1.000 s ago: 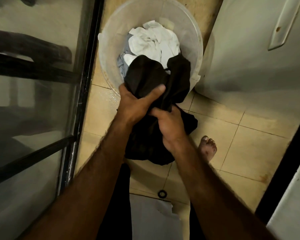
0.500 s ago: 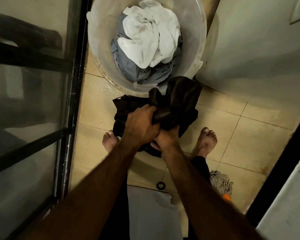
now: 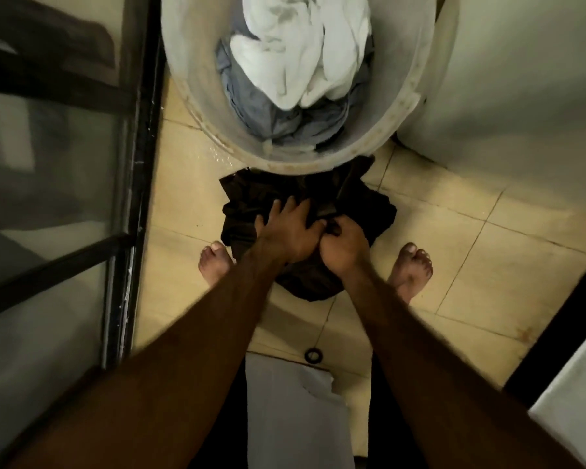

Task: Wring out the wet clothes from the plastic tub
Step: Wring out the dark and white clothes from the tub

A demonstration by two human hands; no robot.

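A round translucent plastic tub (image 3: pixel 403 106) stands on the tiled floor at the top of the view. Inside it lie a white cloth (image 3: pixel 305 52) on top of a grey cloth (image 3: pixel 285 120). A dark brown wet garment (image 3: pixel 247 204) hangs just in front of the tub, low over the floor between my bare feet. My left hand (image 3: pixel 285 231) lies on the garment with its fingers spread over the fabric. My right hand (image 3: pixel 344 245) is closed on a bunch of the same garment, right beside the left hand.
A black-framed glass door (image 3: pixel 129 198) runs along the left. A white appliance (image 3: pixel 521 79) stands at the right, touching the tub. My bare feet (image 3: pixel 411 265) stand on beige tiles. A small black ring (image 3: pixel 313 355) and a pale sheet (image 3: pixel 295 411) lie near me.
The dark garment came out of the tub and down to just above the floor. My left hand's grip has loosened, its fingers now spread. The view moved closer to the tub.
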